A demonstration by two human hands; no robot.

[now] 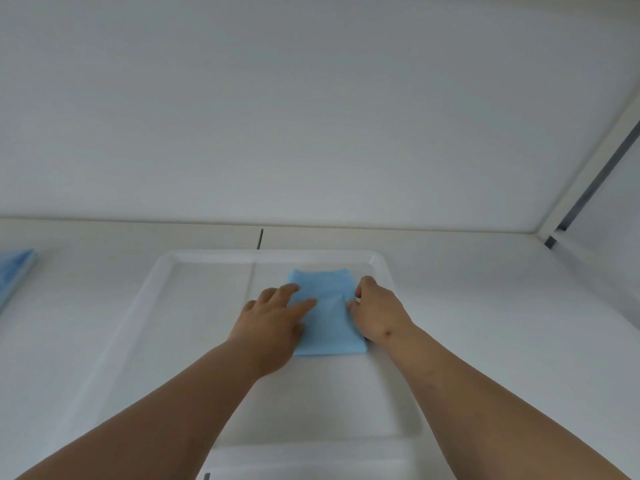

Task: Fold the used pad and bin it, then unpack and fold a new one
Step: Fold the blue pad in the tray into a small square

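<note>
Lying in the white tray (145,306), the blue pad (329,323) is pressed by the flat left hand (273,327) and pinched by the right hand (377,313).

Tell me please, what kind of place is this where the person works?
Probably a clinical or laboratory workroom, though nothing proves it. The hints: a white tray on a plain white counter, a folded blue disposable pad on it, and bare white walls.

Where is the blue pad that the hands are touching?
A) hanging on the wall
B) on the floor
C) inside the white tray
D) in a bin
C: the folded blue pad lies flat inside the white tray, with the left hand resting on its left side and the right hand at its right edge.
</note>
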